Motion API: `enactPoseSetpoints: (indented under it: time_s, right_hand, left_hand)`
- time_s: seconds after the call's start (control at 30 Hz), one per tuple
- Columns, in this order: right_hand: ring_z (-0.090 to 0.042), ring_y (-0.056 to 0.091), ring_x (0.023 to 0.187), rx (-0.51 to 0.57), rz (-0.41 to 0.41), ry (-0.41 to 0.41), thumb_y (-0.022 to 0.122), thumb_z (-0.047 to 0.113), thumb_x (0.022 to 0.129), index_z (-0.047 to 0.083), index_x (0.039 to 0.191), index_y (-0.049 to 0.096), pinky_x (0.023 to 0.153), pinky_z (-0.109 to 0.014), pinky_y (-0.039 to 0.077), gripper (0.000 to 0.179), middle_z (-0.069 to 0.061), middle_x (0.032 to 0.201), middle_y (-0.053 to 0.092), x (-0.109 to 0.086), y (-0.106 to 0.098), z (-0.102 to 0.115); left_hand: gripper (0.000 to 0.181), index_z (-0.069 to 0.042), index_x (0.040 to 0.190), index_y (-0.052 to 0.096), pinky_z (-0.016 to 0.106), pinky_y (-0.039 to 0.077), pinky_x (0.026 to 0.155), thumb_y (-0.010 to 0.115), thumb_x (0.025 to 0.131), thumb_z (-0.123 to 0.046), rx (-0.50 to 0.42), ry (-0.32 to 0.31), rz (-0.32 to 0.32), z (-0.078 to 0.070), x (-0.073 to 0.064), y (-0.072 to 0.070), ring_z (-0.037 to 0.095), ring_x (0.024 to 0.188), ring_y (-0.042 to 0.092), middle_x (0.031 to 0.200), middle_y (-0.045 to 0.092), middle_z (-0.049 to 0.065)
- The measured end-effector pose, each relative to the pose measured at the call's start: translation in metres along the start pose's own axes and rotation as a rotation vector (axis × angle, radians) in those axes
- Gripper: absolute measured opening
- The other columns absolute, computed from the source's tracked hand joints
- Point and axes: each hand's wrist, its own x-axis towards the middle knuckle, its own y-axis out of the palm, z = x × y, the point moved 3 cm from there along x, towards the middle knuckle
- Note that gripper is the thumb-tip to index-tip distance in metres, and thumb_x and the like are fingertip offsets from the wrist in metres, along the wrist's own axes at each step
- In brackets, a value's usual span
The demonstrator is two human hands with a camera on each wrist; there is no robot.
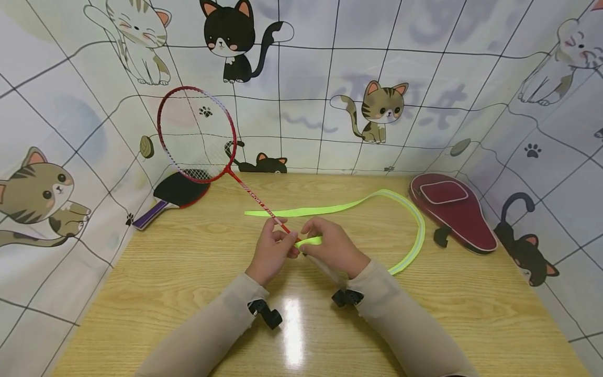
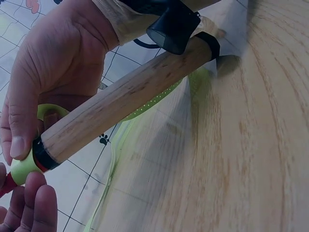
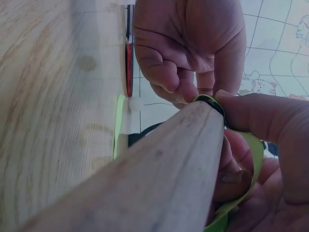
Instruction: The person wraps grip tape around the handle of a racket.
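A red badminton racket (image 1: 254, 196) slants up to the left, its strung head raised before the backdrop. My left hand (image 1: 270, 252) grips its shaft just above the handle. The bare wooden handle (image 2: 120, 99), with black bands at both ends, points back between my forearms. Bright yellow-green grip tape (image 1: 419, 235) curves over the table, and one end wraps round the handle's top. There my right hand (image 1: 335, 247) pinches the tape. In the left wrist view the right thumb presses on the wrapped tape (image 2: 24, 170); left fingertips (image 2: 44, 205) touch it from below.
A table tennis bat (image 1: 179, 189) with a purple handle lies at the back left. On the right are a dark red bat case (image 1: 464, 220) and a small black piece (image 1: 441, 236). A cat-print backdrop (image 1: 306, 68) encloses the wooden table (image 1: 188, 283).
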Motion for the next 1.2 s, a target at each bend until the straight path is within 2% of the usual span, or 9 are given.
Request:
enactPoseSetpoints:
  time_s: [0.13, 0.43, 0.6, 0.87, 1.2]
  right_hand:
    - [-0.023, 0.064, 0.103, -0.018, -0.004, 0.0, 0.085, 0.018, 0.088, 0.02, 0.108, 0.067, 0.093, -0.049, 0.053, 0.027, -0.001, 0.104, 0.069, -0.0012, 0.0008, 0.0019]
    - [-0.023, 0.065, 0.104, -0.025, 0.001, -0.006, 0.084, 0.017, 0.088, 0.018, 0.109, 0.067, 0.092, -0.049, 0.053, 0.027, 0.0, 0.105, 0.07, -0.0016, 0.001, 0.0052]
    - [-0.022, 0.065, 0.103, -0.018, 0.014, -0.02, 0.083, 0.016, 0.089, 0.018, 0.11, 0.068, 0.093, -0.048, 0.053, 0.026, 0.0, 0.104, 0.07, -0.001, 0.0007, 0.0055]
    - [-0.022, 0.066, 0.104, -0.016, 0.046, 0.002, 0.081, 0.015, 0.092, 0.016, 0.112, 0.068, 0.094, -0.048, 0.053, 0.024, -0.001, 0.105, 0.071, -0.0004, -0.0012, 0.0062]
    - [-0.024, 0.065, 0.107, -0.009, 0.045, -0.011, 0.081, 0.012, 0.091, 0.014, 0.112, 0.068, 0.096, -0.05, 0.053, 0.024, -0.002, 0.108, 0.07, -0.0006, -0.0017, 0.0058]
  left_hand:
    - [0.043, -0.012, 0.141, 0.045, 0.035, 0.064, 0.068, 0.067, 0.104, -0.012, -0.001, -0.003, -0.01, -0.0019, -0.0011, -0.0002, 0.019, 0.066, 0.072, 0.087, 0.069, 0.012]
    - [0.041, -0.011, 0.138, 0.044, 0.037, 0.064, 0.067, 0.066, 0.103, -0.009, 0.022, -0.004, -0.023, -0.0059, -0.0036, 0.0007, 0.02, 0.065, 0.073, 0.087, 0.073, 0.016]
    - [0.04, -0.011, 0.138, 0.044, 0.036, 0.064, 0.067, 0.066, 0.104, -0.008, 0.023, -0.006, -0.029, -0.0044, -0.0028, 0.0002, 0.018, 0.064, 0.072, 0.084, 0.073, 0.014]
    - [0.04, -0.01, 0.137, 0.045, 0.037, 0.064, 0.067, 0.066, 0.104, -0.008, 0.03, -0.008, -0.032, -0.0037, -0.0017, -0.0008, 0.018, 0.064, 0.071, 0.082, 0.074, 0.013]
    - [0.036, -0.01, 0.134, 0.045, 0.035, 0.064, 0.066, 0.064, 0.104, -0.006, 0.018, -0.028, -0.035, -0.0051, -0.0023, -0.0017, 0.028, 0.069, 0.075, 0.084, 0.074, 0.013]
